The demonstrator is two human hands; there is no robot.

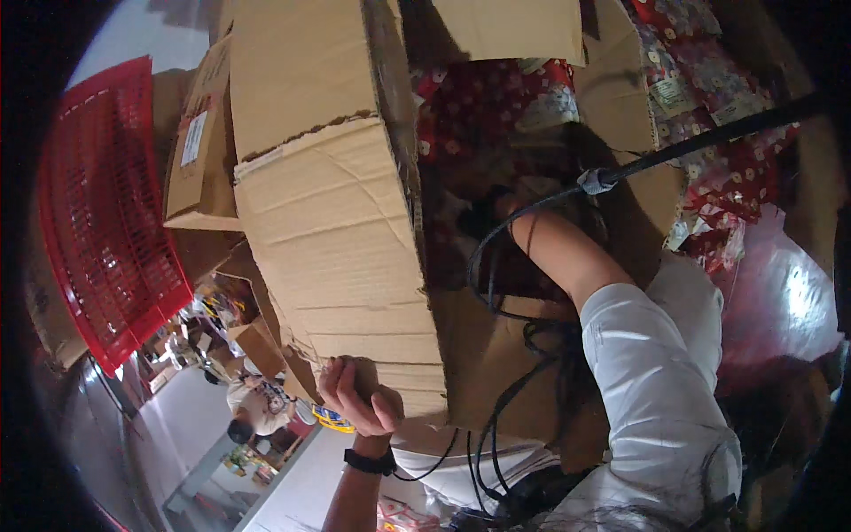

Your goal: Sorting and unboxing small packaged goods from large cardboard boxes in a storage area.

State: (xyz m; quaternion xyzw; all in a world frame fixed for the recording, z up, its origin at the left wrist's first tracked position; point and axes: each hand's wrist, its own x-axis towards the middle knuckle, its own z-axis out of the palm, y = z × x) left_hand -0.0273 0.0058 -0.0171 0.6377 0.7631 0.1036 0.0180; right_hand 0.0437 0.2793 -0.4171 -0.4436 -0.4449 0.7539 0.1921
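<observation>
My left hand (362, 401), a black band on its wrist, curls around the lower edge of a large brown cardboard flap (337, 239). The flap stands along the left side of an open carton, its torn upper edges showing corrugation. Inside the carton lie red patterned packages (496, 106) in clear wrapping. My right arm reaches down into it, and my right hand (496, 211) is deep in shadow, beside the packages. Its fingers are too dark to make out, so what it holds, if anything, is hidden. Black cables (483, 266) loop in front of it.
A red plastic crate (111, 213) stands at the far left beside another cardboard box (199, 146). More red patterned packages (718, 106) lie at the right, near clear plastic film (780, 293). Another person (257, 412) is in the background at lower left. A black cable (709, 137) crosses the view.
</observation>
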